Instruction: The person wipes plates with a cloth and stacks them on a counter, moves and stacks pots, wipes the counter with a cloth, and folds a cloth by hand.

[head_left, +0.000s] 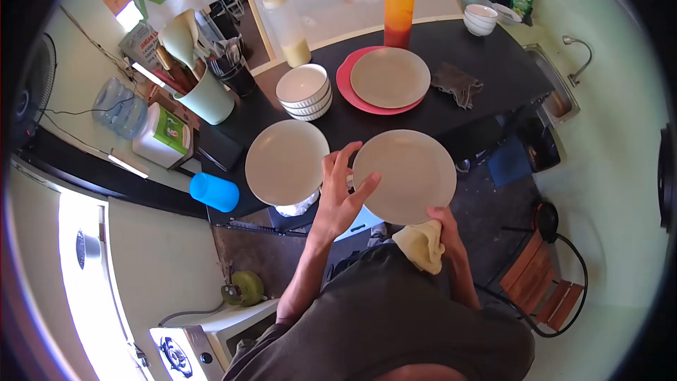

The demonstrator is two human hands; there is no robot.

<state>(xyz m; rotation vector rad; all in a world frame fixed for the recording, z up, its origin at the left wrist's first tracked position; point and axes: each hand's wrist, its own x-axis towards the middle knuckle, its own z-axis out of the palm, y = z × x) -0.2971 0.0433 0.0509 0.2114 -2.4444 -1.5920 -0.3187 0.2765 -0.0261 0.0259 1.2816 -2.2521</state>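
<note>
A beige round plate (405,178) is held up in front of me, over the near side of the black table. My right hand (449,231) grips its lower right rim, thumb on top, with a pale yellow cloth (422,245) bunched in the same hand and hanging below the plate. My left hand (341,194) is at the plate's left edge with its fingers spread and the thumb over the rim; whether it touches the plate I cannot tell. Left of that hand, a second beige plate (286,162) lies on the table.
Behind are stacked white bowls (303,88), a beige plate (390,77) on a pink one (345,85), a dark rag (457,85), an orange sauce bottle (399,10) and a pale one (288,28). A blue cup (214,192) lies leftward; a sink (557,88) stands right.
</note>
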